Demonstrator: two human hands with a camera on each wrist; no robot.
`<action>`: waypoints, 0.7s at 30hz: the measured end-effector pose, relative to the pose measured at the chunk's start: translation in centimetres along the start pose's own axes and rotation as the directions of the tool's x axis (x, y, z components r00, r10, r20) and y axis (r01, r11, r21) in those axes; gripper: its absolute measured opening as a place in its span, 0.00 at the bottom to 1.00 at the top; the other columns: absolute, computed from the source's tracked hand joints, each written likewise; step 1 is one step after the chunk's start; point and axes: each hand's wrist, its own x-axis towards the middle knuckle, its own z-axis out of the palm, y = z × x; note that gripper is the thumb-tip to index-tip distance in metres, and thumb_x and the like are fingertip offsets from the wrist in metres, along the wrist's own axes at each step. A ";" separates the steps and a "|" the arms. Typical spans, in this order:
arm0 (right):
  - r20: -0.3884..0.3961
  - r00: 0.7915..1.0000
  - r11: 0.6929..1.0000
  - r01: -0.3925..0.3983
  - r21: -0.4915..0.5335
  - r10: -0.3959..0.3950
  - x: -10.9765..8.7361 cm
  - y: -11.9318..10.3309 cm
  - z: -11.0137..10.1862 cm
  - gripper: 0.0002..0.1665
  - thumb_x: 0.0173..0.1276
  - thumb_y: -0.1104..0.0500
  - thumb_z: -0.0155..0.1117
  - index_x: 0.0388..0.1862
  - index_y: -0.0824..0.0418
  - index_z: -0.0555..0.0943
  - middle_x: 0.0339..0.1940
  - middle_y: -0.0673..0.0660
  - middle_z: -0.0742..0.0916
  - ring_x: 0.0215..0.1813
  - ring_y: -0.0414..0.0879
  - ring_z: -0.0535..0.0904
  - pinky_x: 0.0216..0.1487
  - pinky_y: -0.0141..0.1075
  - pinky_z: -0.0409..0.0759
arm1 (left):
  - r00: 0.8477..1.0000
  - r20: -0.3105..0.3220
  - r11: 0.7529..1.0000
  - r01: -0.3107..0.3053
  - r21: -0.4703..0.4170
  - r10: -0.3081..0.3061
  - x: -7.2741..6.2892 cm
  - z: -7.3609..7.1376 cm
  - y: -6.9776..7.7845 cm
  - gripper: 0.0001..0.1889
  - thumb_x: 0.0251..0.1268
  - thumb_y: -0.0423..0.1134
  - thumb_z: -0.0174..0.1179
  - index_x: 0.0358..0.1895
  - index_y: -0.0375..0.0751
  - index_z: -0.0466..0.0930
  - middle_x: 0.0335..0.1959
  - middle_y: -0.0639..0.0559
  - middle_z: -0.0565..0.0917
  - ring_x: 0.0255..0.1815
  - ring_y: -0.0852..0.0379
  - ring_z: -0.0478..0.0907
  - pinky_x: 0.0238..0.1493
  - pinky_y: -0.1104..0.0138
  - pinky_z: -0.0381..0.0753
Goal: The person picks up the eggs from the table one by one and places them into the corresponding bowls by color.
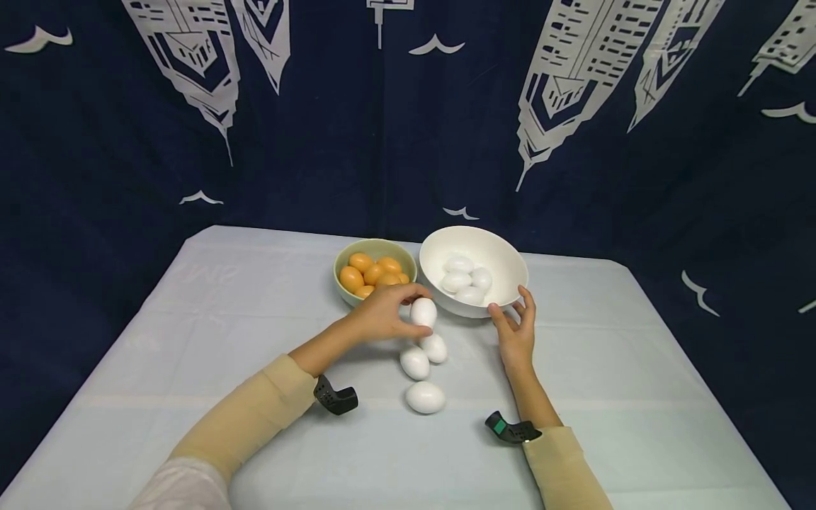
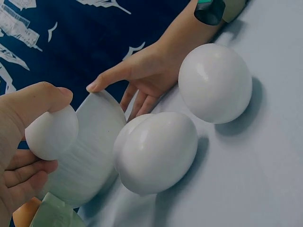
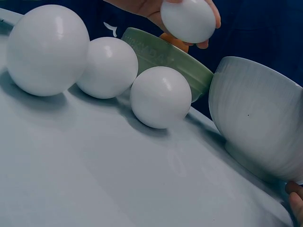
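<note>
My left hand (image 1: 382, 316) pinches a white egg (image 1: 423, 313) between thumb and fingers, raised above the table in front of the two bowls. Steadying the large white bowl (image 1: 503, 258) is my right hand (image 1: 518, 343), its thumb at the rim and its fingers against the outer side. Several white eggs (image 1: 457, 281) lie inside that bowl. On the table below the left hand are three more white eggs: one egg (image 1: 435, 348) nearest the bowl, another egg (image 1: 414, 363) close beside it, and a third egg (image 1: 426, 397) nearer to me.
A smaller green bowl (image 1: 341, 289) holding several orange egg-shaped pieces (image 1: 350, 278) stands left of the white bowl, close against it. Pale cloth covers the table (image 1: 255, 297). Behind its far edge hangs a dark blue curtain (image 1: 319, 170) with white building prints.
</note>
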 end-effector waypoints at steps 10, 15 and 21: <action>0.001 1.000 1.000 0.008 -0.006 -0.008 0.0 0.1 0.0 0.41 0.72 0.53 0.61 0.78 0.47 0.51 0.71 0.65 0.63 0.61 0.58 0.71 0.54 0.31 0.70 | 1.000 -0.020 1.000 -0.014 -0.001 0.014 2.1 0.5 0.4 0.26 0.51 0.46 0.75 0.53 0.45 0.79 0.47 0.56 0.83 0.50 0.62 0.78 0.54 0.71 0.74; 0.011 1.000 1.000 0.012 -0.006 -0.012 -0.1 0.1 0.0 0.41 0.73 0.53 0.61 0.77 0.47 0.51 0.70 0.63 0.63 0.60 0.55 0.72 0.53 0.29 0.71 | 1.000 -0.007 1.000 0.002 -0.004 -0.002 2.8 0.9 0.7 0.27 0.51 0.46 0.74 0.55 0.44 0.78 0.49 0.56 0.82 0.51 0.60 0.78 0.55 0.71 0.74; 0.010 1.000 1.000 0.009 -0.005 -0.009 -0.1 0.0 0.0 0.41 0.73 0.53 0.61 0.77 0.46 0.51 0.71 0.63 0.63 0.58 0.53 0.72 0.54 0.34 0.70 | 1.000 -0.011 1.000 -0.009 0.012 0.010 4.0 0.9 1.2 0.27 0.51 0.46 0.74 0.55 0.44 0.79 0.48 0.56 0.82 0.50 0.60 0.78 0.55 0.70 0.73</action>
